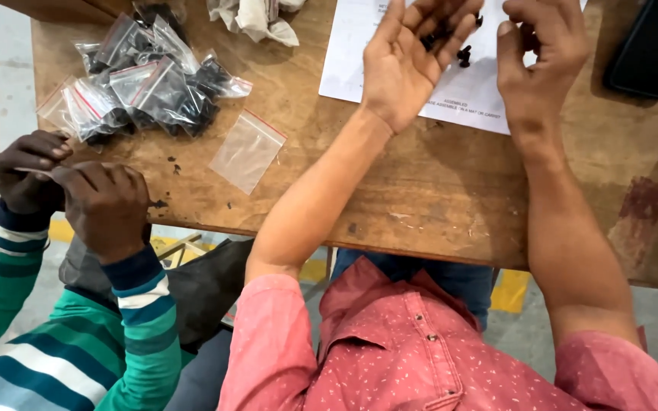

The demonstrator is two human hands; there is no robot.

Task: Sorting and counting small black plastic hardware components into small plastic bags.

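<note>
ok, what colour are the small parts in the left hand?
Black small parts, cupped in left hand; head view.

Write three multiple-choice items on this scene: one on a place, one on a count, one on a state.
1. Where does the pile of filled bags lie?
A. at the table's far left
B. on the white sheet
C. on the floor

2. How many empty clear bags lie apart from the pile?
A. one
B. three
C. five

3. How is the left hand held?
A. clenched in a fist
B. palm up, cupping small black parts
C. flat on the wood

Answers: 1 A, the pile sits by the left edge, beyond the co-worker's hands. 2 A, a single flat bag lies beside the pile. 3 B, the palm faces up over the white sheet, with the right hand beside it.
</note>
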